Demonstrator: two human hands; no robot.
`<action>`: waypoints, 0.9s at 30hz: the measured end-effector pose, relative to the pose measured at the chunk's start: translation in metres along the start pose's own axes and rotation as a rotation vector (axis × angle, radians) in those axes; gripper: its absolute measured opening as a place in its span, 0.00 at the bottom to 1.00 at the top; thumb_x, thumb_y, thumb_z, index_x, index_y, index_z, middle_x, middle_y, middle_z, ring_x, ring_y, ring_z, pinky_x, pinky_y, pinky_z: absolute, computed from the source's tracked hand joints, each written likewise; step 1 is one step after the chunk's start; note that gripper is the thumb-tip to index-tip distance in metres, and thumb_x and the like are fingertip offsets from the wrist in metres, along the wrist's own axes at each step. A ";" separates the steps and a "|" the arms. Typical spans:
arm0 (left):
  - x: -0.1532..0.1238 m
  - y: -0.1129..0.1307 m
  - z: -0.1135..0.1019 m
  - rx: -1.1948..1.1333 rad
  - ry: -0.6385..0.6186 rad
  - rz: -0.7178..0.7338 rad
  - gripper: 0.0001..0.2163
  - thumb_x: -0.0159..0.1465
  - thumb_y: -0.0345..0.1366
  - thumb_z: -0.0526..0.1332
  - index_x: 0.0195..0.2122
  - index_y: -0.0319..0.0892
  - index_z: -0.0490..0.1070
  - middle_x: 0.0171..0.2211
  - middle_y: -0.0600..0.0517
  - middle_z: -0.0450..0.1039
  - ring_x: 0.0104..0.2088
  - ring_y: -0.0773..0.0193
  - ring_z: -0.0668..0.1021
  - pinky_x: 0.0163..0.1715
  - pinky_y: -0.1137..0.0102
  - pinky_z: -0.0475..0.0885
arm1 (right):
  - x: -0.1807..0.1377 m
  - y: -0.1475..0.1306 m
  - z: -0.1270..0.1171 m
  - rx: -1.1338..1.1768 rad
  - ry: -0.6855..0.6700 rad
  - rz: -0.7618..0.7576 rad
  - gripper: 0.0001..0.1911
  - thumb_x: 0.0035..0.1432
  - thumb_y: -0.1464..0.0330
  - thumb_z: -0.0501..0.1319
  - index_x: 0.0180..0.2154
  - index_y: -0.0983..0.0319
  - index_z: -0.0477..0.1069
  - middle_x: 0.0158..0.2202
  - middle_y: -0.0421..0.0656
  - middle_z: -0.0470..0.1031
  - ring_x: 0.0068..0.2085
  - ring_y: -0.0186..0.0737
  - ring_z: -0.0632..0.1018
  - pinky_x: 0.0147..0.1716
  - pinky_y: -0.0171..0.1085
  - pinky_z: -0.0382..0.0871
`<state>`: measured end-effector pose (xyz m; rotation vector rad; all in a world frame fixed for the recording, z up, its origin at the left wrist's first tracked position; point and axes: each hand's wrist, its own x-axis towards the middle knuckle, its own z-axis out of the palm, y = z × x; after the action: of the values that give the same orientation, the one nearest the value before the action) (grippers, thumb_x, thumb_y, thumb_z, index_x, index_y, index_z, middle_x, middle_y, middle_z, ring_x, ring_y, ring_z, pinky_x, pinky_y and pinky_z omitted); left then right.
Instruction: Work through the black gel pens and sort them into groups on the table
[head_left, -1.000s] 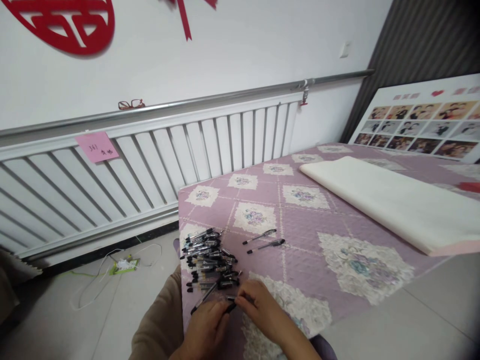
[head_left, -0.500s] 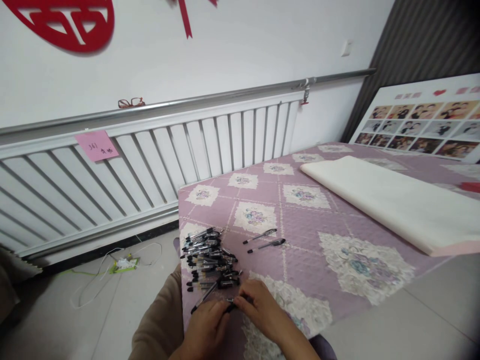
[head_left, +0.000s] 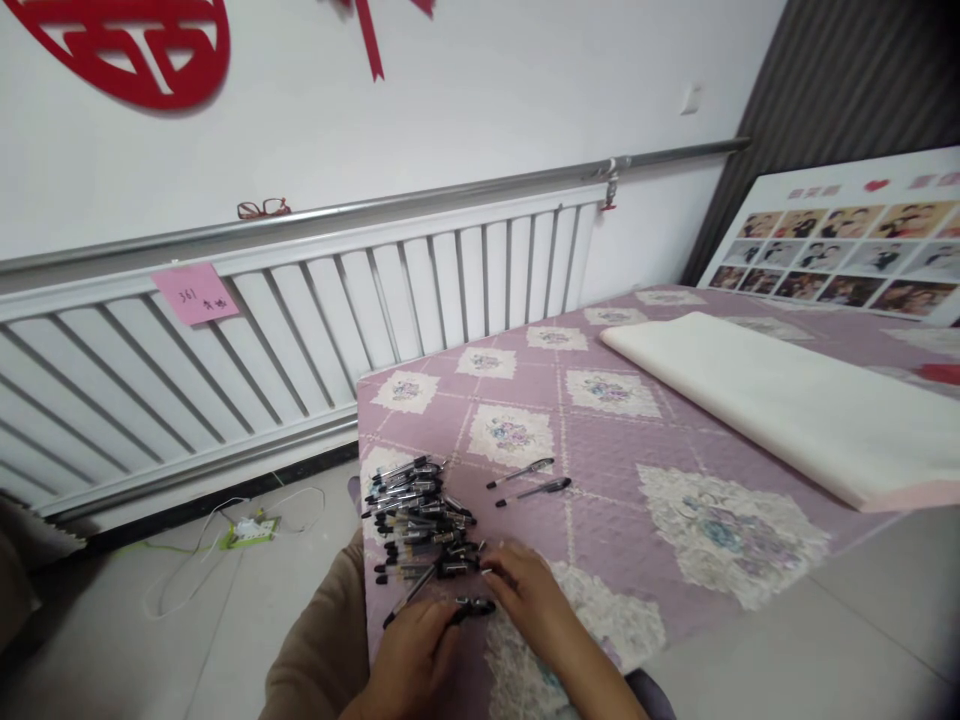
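My left hand (head_left: 414, 648) is closed around a pen (head_left: 474, 607), whose black end sticks out to the right past my fingers. Most of that pen's barrel is hidden under the hand. Just beyond lies a heap of clear pens with black caps (head_left: 420, 520), spread along the near left edge of the bed. My right hand (head_left: 529, 598) is at the heap's right side, thumb and fingertips drawn together by a small pale bit that I cannot make out. Two loose pens (head_left: 534, 491) lie apart, to the right of the heap.
The heap rests on a purple floral bedspread (head_left: 600, 450). Folded cream cloth or board (head_left: 772, 400) lies farther right. A white radiator (head_left: 420, 290) with a pink note (head_left: 196, 294) runs along the wall. On the floor are a power strip (head_left: 253, 530) and cords. A photo board (head_left: 840, 240) leans at right.
My right hand has moved slightly up and away from the left, off the black end of the pen, which now shows. The left hand stays in place with the pen.
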<state>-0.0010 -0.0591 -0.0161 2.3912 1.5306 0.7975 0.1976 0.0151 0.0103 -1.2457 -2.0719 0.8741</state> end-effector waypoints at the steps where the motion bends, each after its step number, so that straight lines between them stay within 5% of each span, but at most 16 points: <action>1: 0.000 0.000 0.000 -0.005 0.011 0.000 0.12 0.64 0.32 0.53 0.46 0.44 0.70 0.39 0.49 0.77 0.37 0.60 0.79 0.37 0.68 0.75 | 0.000 0.000 0.004 -0.043 -0.020 -0.015 0.09 0.59 0.66 0.56 0.36 0.57 0.74 0.37 0.42 0.76 0.42 0.43 0.74 0.46 0.42 0.61; 5: 0.000 0.001 0.002 0.014 0.050 0.009 0.13 0.64 0.31 0.53 0.48 0.44 0.69 0.39 0.48 0.76 0.39 0.60 0.78 0.39 0.67 0.75 | 0.002 0.000 0.010 -0.095 -0.026 -0.018 0.12 0.58 0.69 0.57 0.44 0.55 0.72 0.42 0.42 0.76 0.45 0.43 0.73 0.47 0.43 0.60; 11: -0.001 -0.002 -0.006 0.134 0.072 0.023 0.13 0.63 0.31 0.54 0.47 0.47 0.70 0.37 0.49 0.74 0.37 0.59 0.76 0.37 0.66 0.73 | -0.003 -0.003 -0.008 -0.143 -0.050 -0.009 0.02 0.55 0.68 0.61 0.33 0.58 0.71 0.34 0.39 0.75 0.39 0.40 0.74 0.40 0.38 0.60; 18: 0.002 -0.012 -0.011 0.365 0.028 -0.055 0.11 0.62 0.29 0.56 0.41 0.49 0.74 0.33 0.51 0.72 0.35 0.59 0.74 0.35 0.67 0.70 | -0.010 -0.009 -0.002 -0.376 -0.176 -0.048 0.06 0.54 0.68 0.64 0.37 0.55 0.72 0.43 0.40 0.74 0.48 0.45 0.71 0.49 0.45 0.55; 27: 0.010 -0.027 -0.012 0.292 0.085 -0.093 0.13 0.59 0.28 0.57 0.43 0.46 0.75 0.43 0.48 0.72 0.43 0.56 0.74 0.42 0.62 0.71 | 0.002 0.001 0.007 -0.437 -0.113 -0.002 0.09 0.56 0.72 0.61 0.40 0.56 0.71 0.44 0.42 0.73 0.49 0.46 0.70 0.49 0.43 0.58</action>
<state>-0.0256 -0.0392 -0.0143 2.4868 1.8946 0.7074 0.1920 0.0159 0.0055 -1.4386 -2.4416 0.5116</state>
